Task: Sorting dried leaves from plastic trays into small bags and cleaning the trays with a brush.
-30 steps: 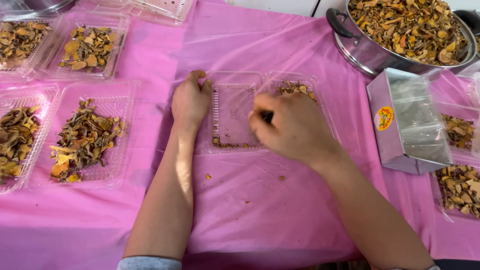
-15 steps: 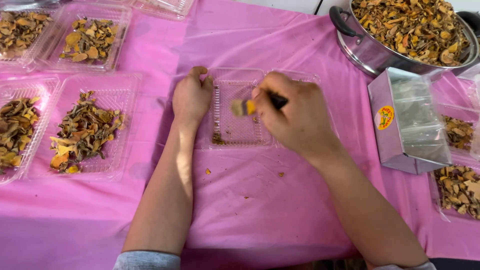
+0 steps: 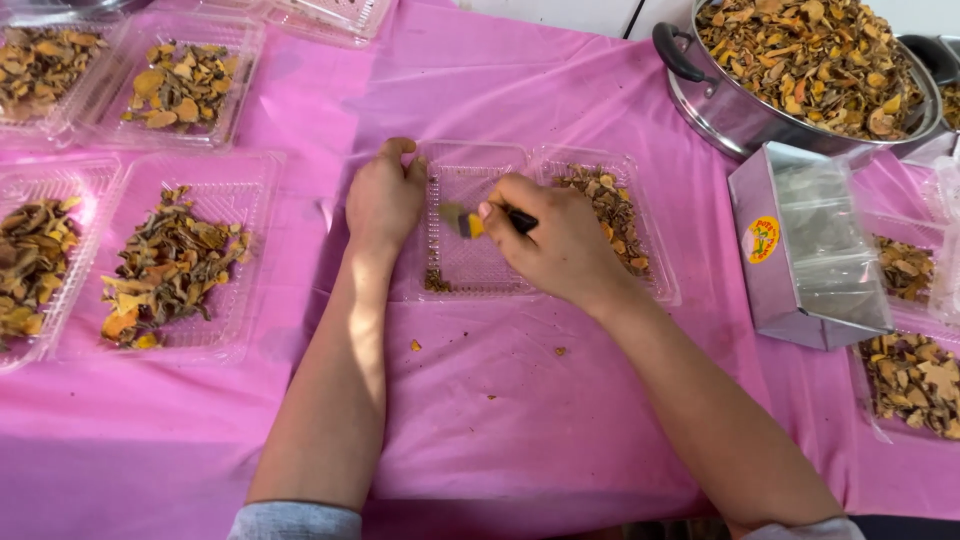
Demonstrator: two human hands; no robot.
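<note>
**Brush at work in an open clamshell box**

A small brush [image 3: 462,221], dark-handled with a yellow band, is pinched in the closed fingers of the right hand [image 3: 555,245], its bristles over the nearly bare left half of a clear hinged box [image 3: 470,262]. The left hand [image 3: 383,198], curled shut, presses on that half's left rim. The right half holds dried yellow-brown slices [image 3: 610,210]; only crumbs remain in the near corner of the left half, so the sweeping looks almost finished. Around it on the pink tablecloth [image 3: 500,420] lie filled trays [image 3: 170,270], a steel pot [image 3: 800,75] heaped with slices, and a box of clear bags [image 3: 810,250].
</note>
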